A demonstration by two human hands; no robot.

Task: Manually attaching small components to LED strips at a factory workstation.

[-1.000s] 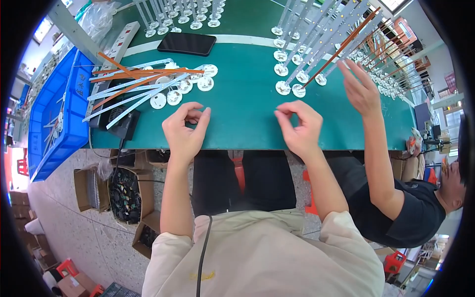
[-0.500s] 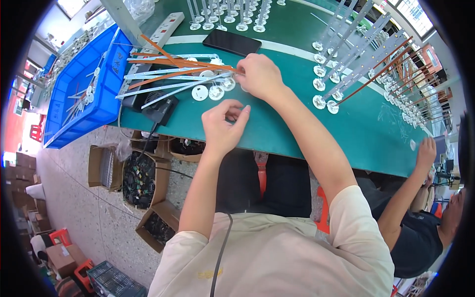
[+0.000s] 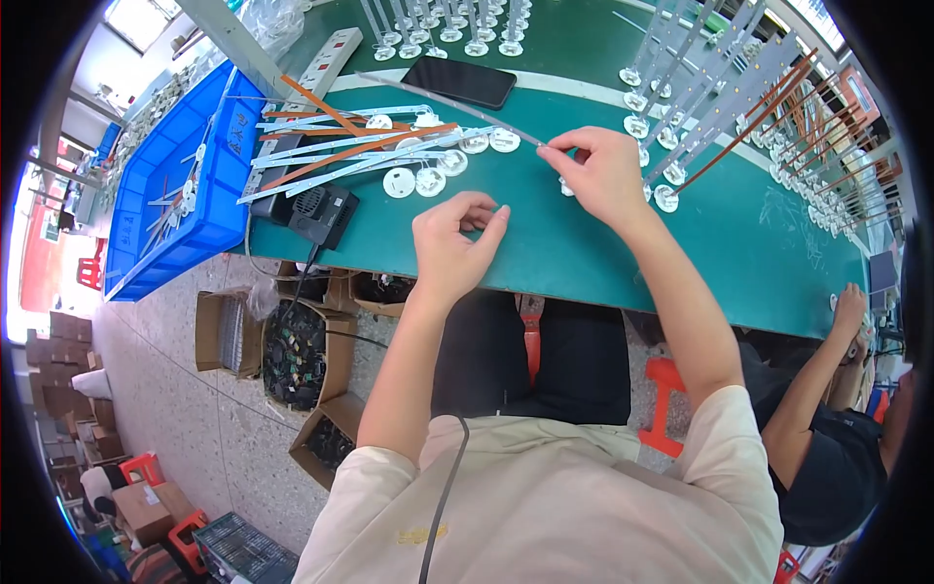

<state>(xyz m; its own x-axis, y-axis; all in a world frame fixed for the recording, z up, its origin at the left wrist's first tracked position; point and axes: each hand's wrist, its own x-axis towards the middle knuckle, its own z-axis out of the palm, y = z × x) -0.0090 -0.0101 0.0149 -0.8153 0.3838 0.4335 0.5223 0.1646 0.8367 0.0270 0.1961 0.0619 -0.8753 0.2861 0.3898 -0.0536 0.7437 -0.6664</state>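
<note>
In my right hand, thumb and fingers pinch one end of a thin grey strip dotted with small lights. The strip slants up to the left, over the black phone. Part of a white disc shows just below that hand; whether it joins the strip, I cannot tell. My left hand hovers near the table's front edge, fingers loosely curled, thumb apart, with nothing in it. Beyond it lies a pile of white strips and orange strips with round white discs at their ends.
A blue bin with more strips stands at the left, beside a black adapter and a power strip. Rows of upright strips on round bases stand right and far. Cartons sit below. A co-worker's hand is at right.
My right hand has moved right, away from the pile, drawing the grey strip along. My left hand has barely moved and stays loosely curled. The view has shifted slightly.
</note>
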